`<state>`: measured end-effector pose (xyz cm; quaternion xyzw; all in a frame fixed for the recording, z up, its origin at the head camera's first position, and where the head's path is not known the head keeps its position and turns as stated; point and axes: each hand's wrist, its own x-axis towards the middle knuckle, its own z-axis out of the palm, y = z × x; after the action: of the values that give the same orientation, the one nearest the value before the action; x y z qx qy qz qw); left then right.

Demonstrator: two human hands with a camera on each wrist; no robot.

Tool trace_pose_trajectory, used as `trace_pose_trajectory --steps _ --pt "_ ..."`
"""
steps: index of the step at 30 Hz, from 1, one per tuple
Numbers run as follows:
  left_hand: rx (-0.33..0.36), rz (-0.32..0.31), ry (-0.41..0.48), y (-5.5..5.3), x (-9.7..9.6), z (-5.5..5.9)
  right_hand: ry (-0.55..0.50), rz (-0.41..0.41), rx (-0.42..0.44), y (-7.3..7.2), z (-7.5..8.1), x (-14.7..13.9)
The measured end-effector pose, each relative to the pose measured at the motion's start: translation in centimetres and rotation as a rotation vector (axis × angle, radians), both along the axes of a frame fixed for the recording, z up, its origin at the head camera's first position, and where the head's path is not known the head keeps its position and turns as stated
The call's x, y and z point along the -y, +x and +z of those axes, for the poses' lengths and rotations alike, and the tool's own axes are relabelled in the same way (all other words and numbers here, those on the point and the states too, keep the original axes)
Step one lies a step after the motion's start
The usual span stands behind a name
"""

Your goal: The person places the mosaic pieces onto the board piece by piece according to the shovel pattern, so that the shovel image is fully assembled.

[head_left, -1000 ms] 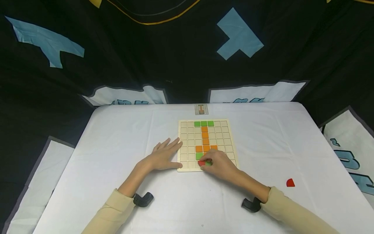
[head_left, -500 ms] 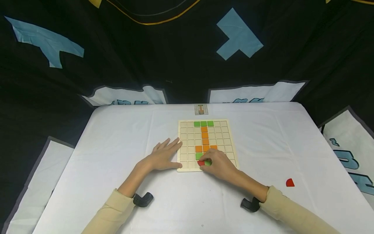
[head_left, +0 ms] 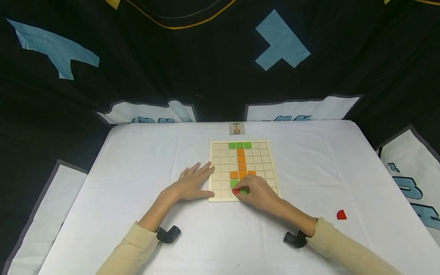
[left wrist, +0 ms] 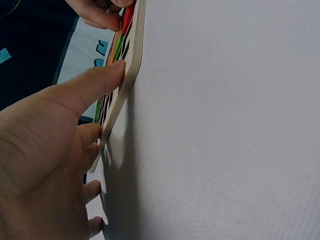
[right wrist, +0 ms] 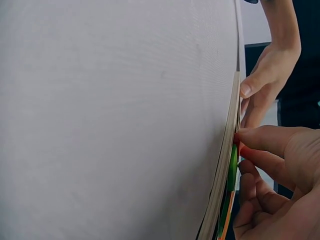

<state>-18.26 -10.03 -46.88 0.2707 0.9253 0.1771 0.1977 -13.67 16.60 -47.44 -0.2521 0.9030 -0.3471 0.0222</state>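
A pale wooden grid board (head_left: 221,164) lies on the white table, with green tiles (head_left: 239,145) in its far row and a column of orange tiles (head_left: 241,160) below them. My left hand (head_left: 190,185) has its fingers spread, and its thumb and fingertips rest on the board's left edge. Between thumb and forefinger my right hand (head_left: 258,193) pinches a red rounded tile (head_left: 235,191) at the near row. A green tile (right wrist: 232,167) sits beside it in the right wrist view. My right hand partly covers the tiles around there.
A second red tile (head_left: 341,214), with one curved side, lies on the table to the right. Beyond the board is a small pattern card (head_left: 236,128). Dark cloth (head_left: 220,68) hangs behind the table's far edge.
The red tile has shifted very slightly left in my right fingers' pinch. My left hand stays in place on the board's edge.
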Motion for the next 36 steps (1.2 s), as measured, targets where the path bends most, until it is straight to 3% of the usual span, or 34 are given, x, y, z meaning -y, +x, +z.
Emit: trace_pose_trajectory --steps 26,32,36 --pt "0.012 0.005 0.007 -0.2 -0.1 -0.1 0.055 -0.004 0.011 0.0 0.3 -0.3" --pt "0.016 0.007 0.013 -0.1 0.0 -0.1 0.033 -0.079 0.08 0.7 1.3 -2.3" --pt "0.015 0.009 0.013 -0.1 0.0 0.0 0.028 -0.127 0.071 1.4 1.9 -4.4"
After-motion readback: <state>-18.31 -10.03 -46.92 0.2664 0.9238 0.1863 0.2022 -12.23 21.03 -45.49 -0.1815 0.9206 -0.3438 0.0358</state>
